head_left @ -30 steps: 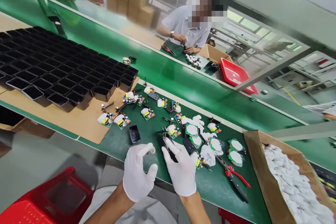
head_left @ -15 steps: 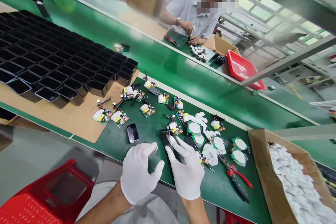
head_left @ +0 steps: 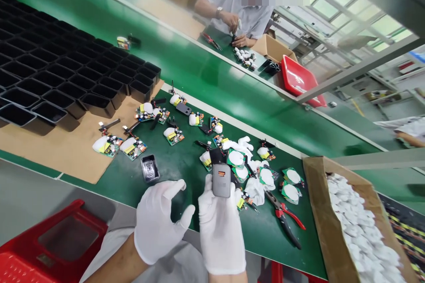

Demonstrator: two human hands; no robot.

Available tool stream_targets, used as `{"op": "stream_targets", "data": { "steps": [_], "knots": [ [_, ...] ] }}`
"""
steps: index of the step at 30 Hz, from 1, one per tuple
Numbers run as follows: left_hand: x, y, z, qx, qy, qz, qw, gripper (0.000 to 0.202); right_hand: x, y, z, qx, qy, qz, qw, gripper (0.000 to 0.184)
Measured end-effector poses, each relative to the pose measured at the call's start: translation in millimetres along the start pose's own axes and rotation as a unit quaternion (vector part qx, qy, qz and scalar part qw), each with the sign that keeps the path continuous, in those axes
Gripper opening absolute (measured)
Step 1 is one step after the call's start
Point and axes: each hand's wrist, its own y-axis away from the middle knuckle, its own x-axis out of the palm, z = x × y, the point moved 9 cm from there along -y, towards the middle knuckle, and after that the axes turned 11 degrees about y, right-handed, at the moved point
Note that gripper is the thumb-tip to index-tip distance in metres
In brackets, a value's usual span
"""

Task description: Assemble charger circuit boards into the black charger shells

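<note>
My right hand (head_left: 221, 230), in a white glove, grips a black charger housing (head_left: 221, 189). The housing's end face, with a small orange-lined port, is turned up towards the camera. My left hand (head_left: 158, 223), also gloved, hovers over the front edge of the bench, fingers apart and holding nothing. Beyond it, a short black open case (head_left: 150, 169) lies on the green bench top. Several circuit boards with white lumps and yellow tape, such as this board (head_left: 133, 147), lie scattered about. Past my right hand are boards with round white pads (head_left: 236, 158).
Red-and-black pliers (head_left: 284, 221) lie right of my hands, near crumpled white cloth (head_left: 255, 191). A cardboard box (head_left: 317, 199) of white bundles stands at right. Rows of black housings (head_left: 99, 105) fill the left. A co-worker (head_left: 229, 13) sits across the green divider.
My right hand has turned over, bringing the housing's port end up into view. My left hand stays open. The whole view has shifted slightly, so the bench appears further left.
</note>
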Motion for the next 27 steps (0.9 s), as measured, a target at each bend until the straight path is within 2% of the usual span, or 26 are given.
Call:
{"op": "stream_targets", "data": {
  "steps": [5, 10, 13, 15, 17, 19, 21, 22, 25, 27],
  "knots": [
    [1.3, -0.5, -0.3, -0.002, -0.005, 0.003, 1.000, 0.036, 12.5, 9.5, -5.8, 0.016, -0.007, 0.016, 1.000, 0.060],
    [1.8, -2.2, -1.4, -0.003, -0.011, 0.001, 1.000, 0.036, 4.3, 13.1, 9.0, -0.009, 0.023, 0.005, 1.000, 0.054],
    [1.0, -2.4, -2.1, -0.003, -0.012, -0.004, 1.000, 0.036, -5.0, 3.4, 20.9, -0.061, 0.064, -0.033, 0.996, 0.045],
    [0.8, -2.0, -2.1, -0.004, -0.009, -0.005, 1.000, 0.036, -15.2, -5.2, 23.6, -0.085, 0.081, -0.080, 0.990, 0.035],
    [0.5, -1.4, -1.9, -0.002, -0.008, -0.008, 1.000, 0.035, -25.0, -8.4, 31.4, -0.150, 0.127, -0.136, 0.971, 0.025],
    [0.5, -1.0, -2.4, 0.004, -0.005, -0.011, 1.000, 0.035, -23.9, -4.0, 43.2, -0.245, 0.215, -0.158, 0.932, 0.018],
    [0.6, -1.3, -3.6, 0.011, -0.003, -0.016, 1.000, 0.034, -14.1, 3.3, 52.7, -0.332, 0.301, -0.143, 0.882, 0.019],
    [1.0, -1.8, -4.5, 0.015, -0.003, -0.018, 1.000, 0.034, -9.9, 2.9, 54.4, -0.350, 0.322, -0.122, 0.871, 0.021],
    [2.1, -4.1, -5.1, 0.010, 0.002, -0.021, 1.000, 0.033, -14.4, -20.4, 68.7, -0.361, 0.313, -0.099, 0.873, 0.022],
    [-0.7, -4.1, -5.1, 0.010, 0.024, -0.027, 0.999, 0.030, -27.9, -62.5, 87.4, -0.339, 0.298, -0.126, 0.884, 0.026]
  ]
}}
